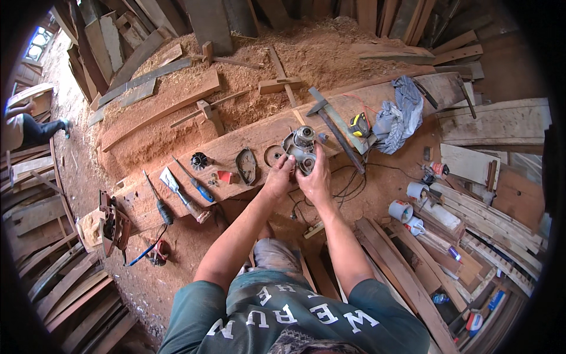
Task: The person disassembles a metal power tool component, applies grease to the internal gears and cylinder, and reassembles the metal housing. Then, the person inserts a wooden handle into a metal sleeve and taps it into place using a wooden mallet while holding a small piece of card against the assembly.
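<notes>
Both my hands hold a grey metal machine housing (304, 139) with round bearing seats, just above the near edge of a long wooden beam (250, 143). My left hand (279, 175) grips its lower left side, fingers closed. From the right, my right hand (317, 178) wraps around it. Left of the housing on the beam lie a round metal part (273, 155), an oval cover (246, 166), a small red piece (224, 176) and a black finned wheel (199, 160). A hammer (338, 131) and a yellow-black tape measure (359, 124) lie to the right.
Two screwdrivers (162, 211) (200, 189) and a chisel (184, 194) lie toward the beam's left end, near an electric planer (112, 224). A crumpled grey cloth (398, 121) is at right. Sawdust and planks surround the beam. Another person (35, 128) is at far left.
</notes>
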A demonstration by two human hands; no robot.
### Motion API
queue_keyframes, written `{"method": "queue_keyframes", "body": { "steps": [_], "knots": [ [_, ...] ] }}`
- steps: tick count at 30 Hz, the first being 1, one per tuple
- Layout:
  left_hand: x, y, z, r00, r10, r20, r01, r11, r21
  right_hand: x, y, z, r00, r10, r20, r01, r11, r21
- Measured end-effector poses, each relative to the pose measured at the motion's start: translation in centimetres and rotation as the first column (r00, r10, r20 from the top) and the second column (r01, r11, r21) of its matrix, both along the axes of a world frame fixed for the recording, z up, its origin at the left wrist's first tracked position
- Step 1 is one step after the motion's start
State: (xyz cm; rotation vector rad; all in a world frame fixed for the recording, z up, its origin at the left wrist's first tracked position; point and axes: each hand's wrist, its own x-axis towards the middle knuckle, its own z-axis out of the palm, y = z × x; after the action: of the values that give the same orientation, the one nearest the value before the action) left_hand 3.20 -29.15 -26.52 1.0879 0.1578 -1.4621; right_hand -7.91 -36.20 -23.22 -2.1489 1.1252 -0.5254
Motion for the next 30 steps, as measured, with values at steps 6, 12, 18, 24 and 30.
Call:
{"method": "queue_keyframes", "body": {
  "steps": [6, 12, 18, 24, 30],
  "knots": [
    [0.3, 4.2, -0.2, 0.667, -0.276, 0.692, 0.207, 0.961, 0.183, 0.9, -2.7, -2.4, 0.999, -0.008, 0.052, 0.004, 0.997, 0.075],
    [2.7, 1.6, 0.0, -0.478, -0.329, 0.814, 0.356, 0.775, 0.522, 2.3, -3.1, -1.3, 0.993, -0.082, -0.081, 0.090, 0.990, 0.107],
    [3.1, -0.7, -1.3, -0.612, -0.342, 0.713, 0.455, 0.585, 0.671, 1.7, -2.9, -2.0, 0.993, -0.086, -0.082, 0.088, 0.996, 0.022],
    [3.0, -0.4, -2.5, -0.570, -0.372, 0.733, 0.454, 0.600, 0.658, 1.8, -2.1, -3.1, 0.995, -0.057, -0.081, 0.060, 0.998, 0.034],
    [3.3, 1.0, -2.7, -0.564, -0.388, 0.729, 0.345, 0.691, 0.635, 2.4, -1.8, -2.6, 0.995, -0.075, -0.070, 0.083, 0.991, 0.109]
  ]
}}
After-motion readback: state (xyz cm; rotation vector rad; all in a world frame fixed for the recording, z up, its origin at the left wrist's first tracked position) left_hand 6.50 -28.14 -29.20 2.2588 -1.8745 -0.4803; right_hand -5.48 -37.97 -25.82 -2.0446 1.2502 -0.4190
